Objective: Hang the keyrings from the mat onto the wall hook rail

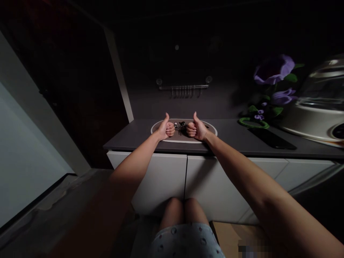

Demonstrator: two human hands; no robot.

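**Two closed fists, thumbs up, over an oval mat near the counter's front edge**

The left hand (166, 129) and the right hand (197, 129) both have their fingers curled shut and their thumbs pointing up. They stand apart, with a narrow gap between the knuckles. Whether either fist touches the surface below cannot be told.

In and behind that gap lies a cluster of small dark and shiny items (182, 124) on an oval mat (178, 138) with a pale rim. The items are partly hidden and too small to identify. The mat's near rim runs close to the front edge of the dark counter (228, 141), leaving only a thin strip of counter there. More width lies at the sides: plain counter surface stretches from the mat's left end to the counter's left corner, and another stretch separates its right end from a flat black phone-like object (278, 139).

That object lies near the front edge, in front of a green ring (254, 124). Purple flowers (274, 73) rise above the ring, and a pale appliance with a clear dome (317, 118) bounds the right side. Behind the mat, a clear rail with hooks (185, 87) is mounted on the wall (150, 100). White cabinet doors (165, 175) fill the front below the counter, and the person's knees (184, 208) are close to them.
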